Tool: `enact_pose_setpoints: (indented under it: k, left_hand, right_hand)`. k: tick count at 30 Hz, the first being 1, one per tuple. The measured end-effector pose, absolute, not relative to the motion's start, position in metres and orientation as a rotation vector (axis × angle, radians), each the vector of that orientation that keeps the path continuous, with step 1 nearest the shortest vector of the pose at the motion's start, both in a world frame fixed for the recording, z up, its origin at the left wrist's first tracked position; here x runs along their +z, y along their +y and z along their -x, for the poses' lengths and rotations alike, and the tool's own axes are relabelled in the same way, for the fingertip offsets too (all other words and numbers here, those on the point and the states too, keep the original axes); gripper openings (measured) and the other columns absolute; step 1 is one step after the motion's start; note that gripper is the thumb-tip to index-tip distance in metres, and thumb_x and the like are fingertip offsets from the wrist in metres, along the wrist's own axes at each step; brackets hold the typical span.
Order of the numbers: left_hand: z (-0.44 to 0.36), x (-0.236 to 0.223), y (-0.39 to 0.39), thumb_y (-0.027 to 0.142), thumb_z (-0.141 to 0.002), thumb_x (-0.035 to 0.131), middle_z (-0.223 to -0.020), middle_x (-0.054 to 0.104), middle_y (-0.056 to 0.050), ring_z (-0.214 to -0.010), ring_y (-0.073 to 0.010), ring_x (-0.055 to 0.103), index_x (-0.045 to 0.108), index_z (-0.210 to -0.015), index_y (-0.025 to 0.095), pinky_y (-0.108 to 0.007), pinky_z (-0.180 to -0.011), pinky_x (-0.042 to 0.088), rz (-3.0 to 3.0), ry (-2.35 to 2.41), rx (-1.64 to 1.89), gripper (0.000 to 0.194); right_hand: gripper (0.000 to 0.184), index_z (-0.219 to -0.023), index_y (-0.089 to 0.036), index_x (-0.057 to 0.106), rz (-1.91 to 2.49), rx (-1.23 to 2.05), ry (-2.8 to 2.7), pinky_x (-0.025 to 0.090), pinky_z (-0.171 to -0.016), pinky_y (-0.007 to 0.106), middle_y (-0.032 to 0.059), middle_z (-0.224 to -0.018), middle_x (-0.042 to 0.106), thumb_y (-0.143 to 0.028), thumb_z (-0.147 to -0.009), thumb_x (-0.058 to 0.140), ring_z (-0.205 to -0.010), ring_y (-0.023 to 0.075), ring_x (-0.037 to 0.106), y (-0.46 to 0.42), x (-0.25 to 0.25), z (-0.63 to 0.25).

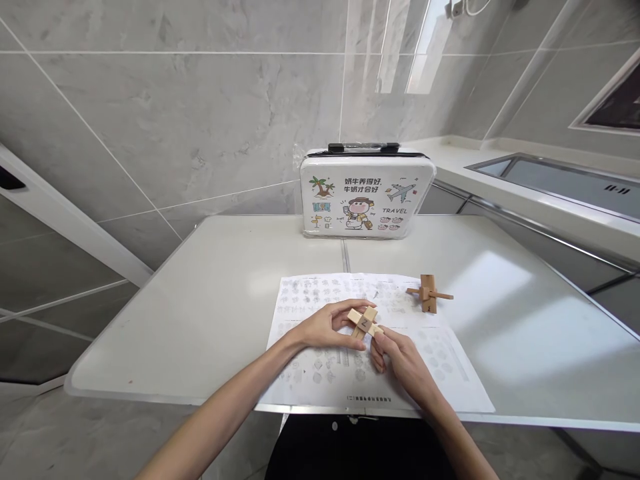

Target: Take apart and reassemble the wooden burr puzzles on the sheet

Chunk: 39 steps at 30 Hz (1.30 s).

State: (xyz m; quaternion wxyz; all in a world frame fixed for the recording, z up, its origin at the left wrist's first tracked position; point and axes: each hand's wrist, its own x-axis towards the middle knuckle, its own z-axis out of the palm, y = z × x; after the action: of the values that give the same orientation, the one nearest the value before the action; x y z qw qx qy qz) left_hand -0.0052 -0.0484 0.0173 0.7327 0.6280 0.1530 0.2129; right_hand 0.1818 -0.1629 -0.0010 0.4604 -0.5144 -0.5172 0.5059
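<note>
A pale wooden interlocking puzzle (364,322), shaped like a cross of short bars, is held between both hands just above a printed instruction sheet (450,373). My left hand (325,327) grips its left side with thumb and fingers closed round the bars. My right hand (400,360) pinches its lower right end. A second, darker wooden cross puzzle (429,294) rests on the sheet's upper right corner, apart from both hands.
The sheet lies on a white folding table (200,300) set against a grey tiled wall. A white cartoon-printed case (367,193) marked TRAVEL stands at the table's back. To the right runs a counter with a steel sink (565,177).
</note>
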Motion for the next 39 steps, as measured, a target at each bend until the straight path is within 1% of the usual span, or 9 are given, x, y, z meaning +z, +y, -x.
enact_pose_setpoints:
  k: [6, 10, 14, 17, 20, 22, 26, 36, 39]
  left_hand:
    - [0.006, 0.019, -0.047, 0.021, -0.075, 0.092, -0.145, 0.063, -0.013, -0.142, -0.0312, 0.053, 0.059, -0.147, 0.027, -0.05, -0.124, 0.034, -1.409, 0.328, 0.458, 0.079]
    - [0.005, 0.017, -0.046, 0.025, -0.075, 0.092, -0.139, 0.065, -0.013, -0.127, -0.0278, 0.063, 0.064, -0.142, 0.027, -0.048, -0.117, 0.042, -1.466, 0.35, 0.474, 0.073]
    - [0.003, 0.015, -0.044, 0.029, -0.08, 0.089, -0.152, 0.053, -0.014, -0.109, -0.0211, 0.069, 0.051, -0.153, 0.035, -0.042, -0.101, 0.053, -1.435, 0.455, 0.537, 0.082]
    - [0.004, 0.013, -0.04, 0.035, -0.087, 0.083, -0.158, 0.045, -0.015, -0.105, -0.0191, 0.068, 0.05, -0.152, 0.036, -0.038, -0.093, 0.055, -1.402, 0.525, 0.636, 0.073]
    - [0.004, 0.011, -0.037, 0.039, -0.089, 0.08, -0.152, 0.051, -0.016, -0.1, -0.0173, 0.068, 0.057, -0.143, 0.029, -0.036, -0.091, 0.054, -1.39, 0.577, 0.705, 0.06]
    - [0.004, 0.011, -0.036, 0.041, -0.088, 0.081, -0.146, 0.056, -0.016, -0.095, -0.0155, 0.067, 0.06, -0.138, 0.026, -0.035, -0.09, 0.053, -1.387, 0.605, 0.712, 0.056]
    - [0.004, 0.011, -0.036, 0.044, -0.086, 0.082, -0.138, 0.06, -0.015, -0.088, -0.0131, 0.065, 0.062, -0.133, 0.022, -0.033, -0.087, 0.052, -1.391, 0.628, 0.697, 0.055]
    - [0.004, 0.012, -0.036, 0.046, -0.087, 0.08, -0.132, 0.063, -0.014, -0.085, -0.0133, 0.064, 0.064, -0.127, 0.021, -0.033, -0.085, 0.052, -1.402, 0.636, 0.69, 0.051]
    - [0.004, 0.013, -0.035, 0.047, -0.086, 0.08, -0.132, 0.063, -0.014, -0.085, -0.0133, 0.064, 0.065, -0.126, 0.02, -0.032, -0.084, 0.052, -1.402, 0.639, 0.684, 0.051]
  right_hand:
    - [0.054, -0.066, -0.023, 0.048, 1.253, 1.296, -1.24, 0.041, -0.063, 0.032, -0.0006, -0.059, 0.052, -0.062, -0.103, 0.045, -0.057, 0.0166, 0.049, -0.161, 0.002, -0.18]
    - [0.055, -0.071, -0.021, 0.055, 1.324, 1.285, -1.296, 0.041, -0.064, 0.032, -0.0001, -0.062, 0.056, -0.066, -0.102, 0.047, -0.058, 0.0163, 0.051, -0.158, 0.011, -0.183]
    - [0.053, -0.078, -0.02, 0.061, 1.234, 1.475, -0.964, 0.041, -0.056, 0.029, -0.0004, -0.066, 0.056, -0.069, -0.097, 0.055, -0.055, 0.0143, 0.05, -0.148, 0.012, -0.186]
    - [0.042, -0.088, -0.019, 0.064, 1.091, 1.596, -0.601, 0.036, -0.046, 0.024, -0.0021, -0.07, 0.056, -0.061, -0.092, 0.068, -0.051, 0.01, 0.044, -0.134, 0.004, -0.194]
    - [0.032, -0.086, -0.019, 0.061, 0.918, 1.641, -0.358, 0.034, -0.041, 0.019, -0.0041, -0.067, 0.051, -0.046, -0.088, 0.077, -0.051, 0.0081, 0.041, -0.115, -0.008, -0.208]
    - [0.025, -0.085, -0.02, 0.059, 0.853, 1.646, -0.263, 0.037, -0.04, 0.017, -0.004, -0.067, 0.05, -0.038, -0.09, 0.076, -0.052, 0.0086, 0.042, -0.102, -0.014, -0.217]
    - [0.014, -0.089, -0.021, 0.054, 0.78, 1.616, -0.133, 0.042, -0.039, 0.016, -0.003, -0.07, 0.05, -0.026, -0.098, 0.063, -0.053, 0.0087, 0.045, -0.08, -0.02, -0.231]
    - [0.017, -0.091, -0.023, 0.052, 0.733, 1.49, -0.161, 0.048, -0.04, 0.018, -0.0037, -0.073, 0.049, -0.03, -0.099, 0.065, -0.054, 0.0101, 0.049, -0.062, -0.028, -0.234]
    - [0.013, -0.093, -0.022, 0.054, 0.668, 1.481, -0.102, 0.048, -0.041, 0.017, -0.0027, -0.074, 0.05, -0.029, -0.101, 0.061, -0.055, 0.0097, 0.05, -0.065, -0.028, -0.233]
